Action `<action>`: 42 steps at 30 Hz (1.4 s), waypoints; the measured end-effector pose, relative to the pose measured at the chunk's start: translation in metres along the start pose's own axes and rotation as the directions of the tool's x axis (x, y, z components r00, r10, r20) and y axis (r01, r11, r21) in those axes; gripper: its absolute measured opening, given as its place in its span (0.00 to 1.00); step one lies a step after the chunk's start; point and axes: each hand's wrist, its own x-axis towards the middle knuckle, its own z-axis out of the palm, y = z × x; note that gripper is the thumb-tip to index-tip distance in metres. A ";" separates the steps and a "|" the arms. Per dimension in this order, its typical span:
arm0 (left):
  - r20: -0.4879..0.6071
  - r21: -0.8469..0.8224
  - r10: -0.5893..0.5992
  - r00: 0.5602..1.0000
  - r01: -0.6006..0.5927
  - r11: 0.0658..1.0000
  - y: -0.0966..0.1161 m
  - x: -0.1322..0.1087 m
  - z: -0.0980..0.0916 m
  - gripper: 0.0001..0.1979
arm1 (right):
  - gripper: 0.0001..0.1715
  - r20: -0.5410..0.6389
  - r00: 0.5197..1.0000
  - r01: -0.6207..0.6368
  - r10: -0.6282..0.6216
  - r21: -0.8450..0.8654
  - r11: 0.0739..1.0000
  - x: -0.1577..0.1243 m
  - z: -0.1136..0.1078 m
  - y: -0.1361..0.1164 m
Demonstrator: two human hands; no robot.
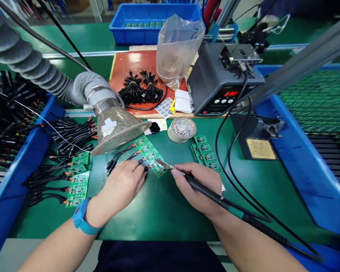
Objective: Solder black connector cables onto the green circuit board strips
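A green circuit board strip lies at the middle of the green table, with black cables joined to its left side. My right hand grips a black soldering iron, its tip at the lower part of the strip. Beside the strip's lower left edge is my left hand, fingers closed on a black cable; a blue band circles the wrist. Behind the strip stands a round tub of silvery solder bits.
A fume funnel hangs over the left middle. Wired boards lie left, bare boards right. The soldering station and iron stand are at right. Blue bins flank the table; the iron's cord loops at right.
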 end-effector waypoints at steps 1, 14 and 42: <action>-0.030 0.026 -0.021 0.999 0.022 0.999 -0.002 -0.004 -0.008 0.10 | 0.02 -0.036 0.999 -0.007 0.007 -0.001 1.000 0.001 -0.002 0.002; -0.011 0.414 -0.064 0.998 0.062 0.908 -0.083 -0.040 -0.056 0.13 | 0.09 -0.373 0.919 -0.102 0.130 0.094 0.990 0.015 -0.010 0.022; -0.229 0.082 0.096 0.969 -0.079 0.993 0.024 0.011 -0.029 0.05 | 0.09 -0.482 0.868 -0.162 0.116 -0.055 0.985 0.010 -0.033 0.015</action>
